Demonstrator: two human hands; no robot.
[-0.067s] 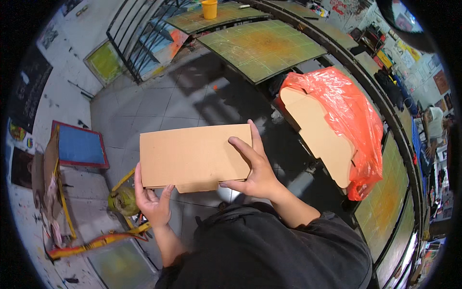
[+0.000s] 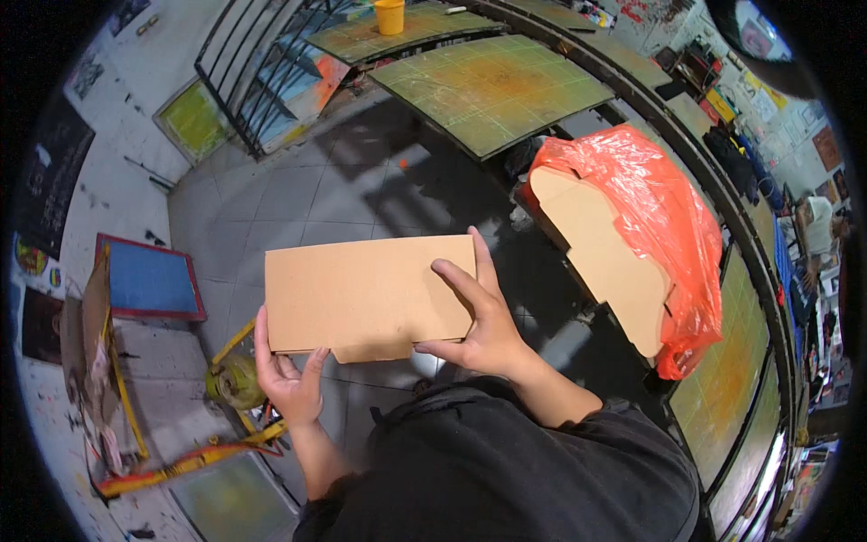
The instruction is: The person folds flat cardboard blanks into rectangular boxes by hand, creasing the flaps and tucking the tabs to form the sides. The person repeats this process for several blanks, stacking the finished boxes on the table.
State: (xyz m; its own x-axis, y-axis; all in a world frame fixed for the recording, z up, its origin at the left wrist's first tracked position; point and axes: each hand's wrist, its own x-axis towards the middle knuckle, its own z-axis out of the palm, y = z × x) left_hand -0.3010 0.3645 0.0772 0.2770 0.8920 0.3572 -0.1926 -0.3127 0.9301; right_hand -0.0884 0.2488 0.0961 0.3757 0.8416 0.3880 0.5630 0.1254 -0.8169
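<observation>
A brown cardboard box [image 2: 361,294] with its lid closed is held up in front of my body, a small flap showing along its near edge. My left hand [image 2: 291,378] grips its near left corner, thumb at the near edge and fingers along the left side. At the right end my right hand [image 2: 483,316] clasps the box, with one finger lying on the lid, others round the far right corner and the thumb at the near edge. To the right, flat cut cardboard [image 2: 601,253] lies partly inside a red plastic bag [image 2: 650,199].
Green-topped tables [image 2: 492,90] curve along the far side and right. A yellow bucket [image 2: 389,16] stands on the far one. On the left are a blue panel with a red frame [image 2: 153,278], a green gas cylinder [image 2: 233,383] and yellow bars [image 2: 199,456]. Grey tiled floor [image 2: 271,194] lies beyond the box.
The view has shifted very slightly. Both hands keep the same hold on the cardboard box.
</observation>
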